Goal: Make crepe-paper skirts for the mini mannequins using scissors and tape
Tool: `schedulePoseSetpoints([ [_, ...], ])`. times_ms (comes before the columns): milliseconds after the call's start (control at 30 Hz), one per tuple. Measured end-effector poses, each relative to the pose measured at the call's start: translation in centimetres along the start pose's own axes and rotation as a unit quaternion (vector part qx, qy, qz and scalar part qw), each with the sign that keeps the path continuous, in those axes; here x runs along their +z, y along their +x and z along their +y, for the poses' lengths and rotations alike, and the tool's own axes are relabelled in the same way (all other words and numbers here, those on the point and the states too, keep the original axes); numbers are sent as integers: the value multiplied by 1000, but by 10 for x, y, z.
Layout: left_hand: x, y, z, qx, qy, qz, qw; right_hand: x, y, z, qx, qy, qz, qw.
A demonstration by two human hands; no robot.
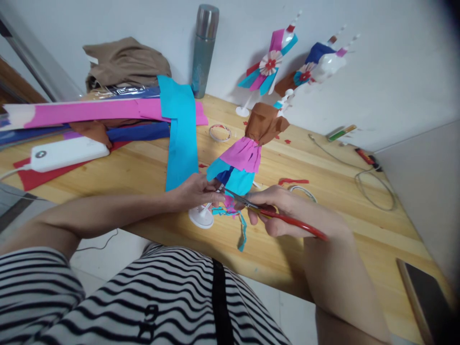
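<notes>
Closest in, the right hand (283, 211) is closed round red-handled scissors (304, 225), blades pointing at the blue and pink fringe, with trimmings dangling over the table (151, 167) edge. Just beside it, the left hand (196, 191) pinches the skirt hem of a paper-dressed figure (247, 148) that leans on its white stand (201, 218) near the table's front edge. Beyond lie a turquoise paper strip (181, 139) and, by the wall, a steel flask (203, 50).

On the wooden table (136, 170), a long pink crepe strip (89, 111) lies crossed by a turquoise strip (181, 139), with a white power bank (66, 153) just in front and a brown cloth bundle (125, 60) behind. A steel flask (204, 48) stands at the wall, near two paper-dressed figures (268, 67) leaning there. A wire loop (375, 189) lies far right.
</notes>
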State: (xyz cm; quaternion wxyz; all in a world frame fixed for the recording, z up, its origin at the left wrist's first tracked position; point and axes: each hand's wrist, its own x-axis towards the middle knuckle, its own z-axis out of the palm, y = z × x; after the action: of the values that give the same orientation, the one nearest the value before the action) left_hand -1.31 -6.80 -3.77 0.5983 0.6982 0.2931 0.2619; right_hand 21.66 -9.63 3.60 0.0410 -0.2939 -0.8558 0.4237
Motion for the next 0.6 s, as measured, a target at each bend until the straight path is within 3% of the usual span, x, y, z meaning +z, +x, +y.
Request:
schedulePoseSetpoints([
  [300,2,-1,-9,-2,-36,2,999,0,-1,0,8,-8,-2,1000],
  [600,3,-2,-3,-32,-102,-10,994,1,-3,6,5,-22,-1,1000],
])
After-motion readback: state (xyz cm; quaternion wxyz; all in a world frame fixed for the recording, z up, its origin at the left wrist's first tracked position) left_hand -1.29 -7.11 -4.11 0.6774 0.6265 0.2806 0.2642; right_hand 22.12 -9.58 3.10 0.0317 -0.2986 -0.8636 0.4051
